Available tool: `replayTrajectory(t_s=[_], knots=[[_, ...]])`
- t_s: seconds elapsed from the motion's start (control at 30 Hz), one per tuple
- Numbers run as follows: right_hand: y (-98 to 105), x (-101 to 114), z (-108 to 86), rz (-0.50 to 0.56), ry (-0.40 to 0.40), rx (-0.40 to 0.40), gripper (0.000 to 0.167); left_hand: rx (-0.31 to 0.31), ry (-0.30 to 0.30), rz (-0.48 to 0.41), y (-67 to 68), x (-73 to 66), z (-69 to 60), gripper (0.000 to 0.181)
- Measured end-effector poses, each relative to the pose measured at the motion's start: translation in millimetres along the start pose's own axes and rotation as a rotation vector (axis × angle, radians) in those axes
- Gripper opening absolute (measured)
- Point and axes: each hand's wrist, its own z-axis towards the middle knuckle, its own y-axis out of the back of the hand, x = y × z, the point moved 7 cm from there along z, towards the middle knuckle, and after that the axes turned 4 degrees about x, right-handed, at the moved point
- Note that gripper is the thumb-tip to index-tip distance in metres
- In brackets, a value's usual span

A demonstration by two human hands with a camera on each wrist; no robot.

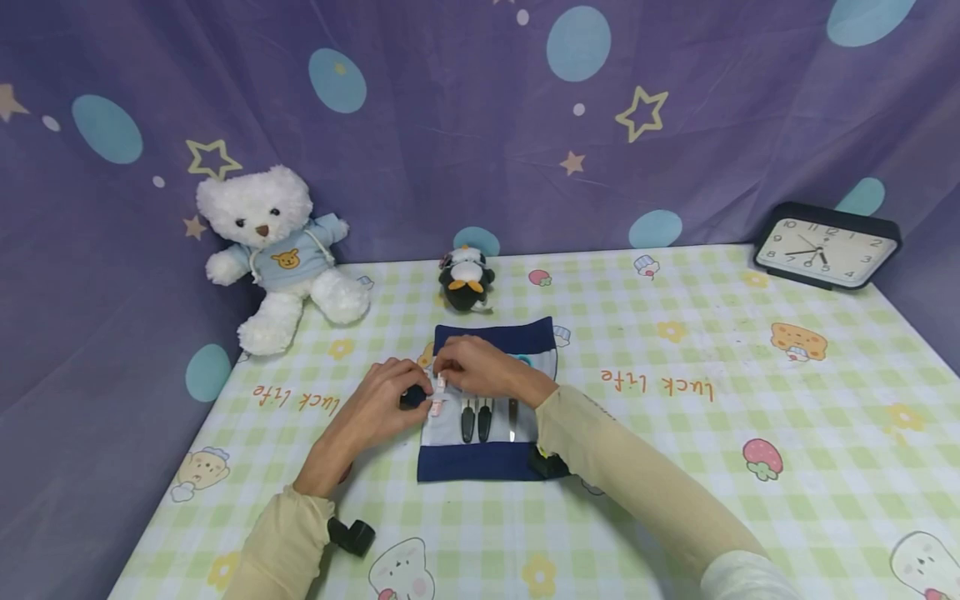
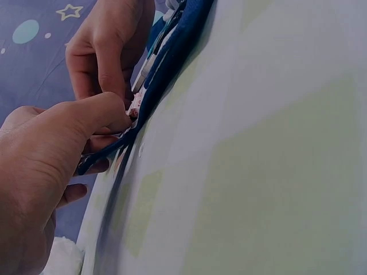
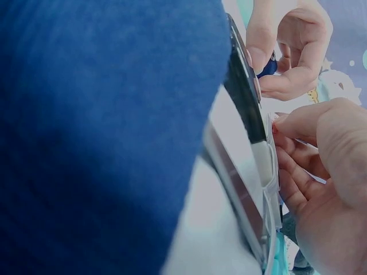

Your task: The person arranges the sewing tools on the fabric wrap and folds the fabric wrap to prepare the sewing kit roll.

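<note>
A cloth tool pouch point(image 1: 480, 463), navy at both ends and pale grey between, lies spread on the table. My left hand point(image 1: 382, 398) pinches its left edge; in the left wrist view the navy edge point(image 2: 106, 154) runs between thumb and fingers. My right hand point(image 1: 480, 367) reaches over the pouch, its fingertips pinching a small pink-and-white item point(image 1: 440, 383), partly hidden; its kind cannot be told. Two black-handled tools point(image 1: 485, 422) and a slim metal tool point(image 1: 513, 421) sit in the pouch. Something teal point(image 1: 522, 360) shows beside the right wrist.
Behind the pouch sits a penguin plush point(image 1: 467, 279). A white teddy bear point(image 1: 281, 258) in a blue hoodie leans at the back left, and a black-framed clock point(image 1: 825, 247) stands at the back right. A checked cloth point(image 1: 660, 517) covers the table.
</note>
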Motion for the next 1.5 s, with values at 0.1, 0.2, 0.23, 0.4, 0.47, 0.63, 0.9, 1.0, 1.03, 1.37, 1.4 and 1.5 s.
replayTrajectory(t_s=[0.1,0.2,0.23,0.4,0.47,0.63,0.9,1.0,1.03,1.37,1.4,1.5], knots=[[-2,0,0.5,-0.001,0.005,0.019,0.016,-0.002,-0.002,-0.003,0.1,-0.1,-0.2,0.007],[-3,1,0.9,-0.002,0.014,0.031,0.016,-0.004,-0.004,-0.002,0.0,-0.2,-0.3,0.007],[-3,1,0.8,-0.001,0.015,0.033,0.016,-0.005,-0.004,-0.001,-0.1,-0.1,-0.3,0.007],[-2,1,0.4,-0.001,0.024,0.025,0.016,-0.006,-0.005,0.003,-0.2,0.1,0.3,0.007],[-2,1,0.0,-0.002,0.022,0.021,0.016,-0.006,-0.005,0.003,-0.3,0.2,0.4,0.007],[-1,1,-1.4,-0.004,0.01,0.009,0.017,-0.006,-0.003,0.002,-0.6,0.9,0.1,0.007],[2,0,-3.1,0.024,0.0,-0.017,0.018,-0.004,0.0,0.007,-0.8,1.2,-0.2,0.007],[6,-3,-4.7,0.05,-0.028,-0.027,0.019,-0.005,0.001,0.012,-0.1,0.5,-0.5,0.008],[7,-4,-5.4,0.058,-0.037,-0.03,0.019,-0.005,0.002,0.013,0.2,0.3,-0.6,0.007],[31,-16,-18.9,0.14,-0.07,-0.112,0.021,-0.01,0.051,-0.039,2.1,4.1,-1.0,0.011],[34,-18,-21.8,0.16,-0.077,-0.126,0.021,-0.013,0.056,-0.044,2.5,4.6,-1.1,0.012],[45,-26,-31.7,0.197,-0.1,-0.167,0.022,-0.028,0.061,-0.058,4.4,4.4,-1.1,0.012]])
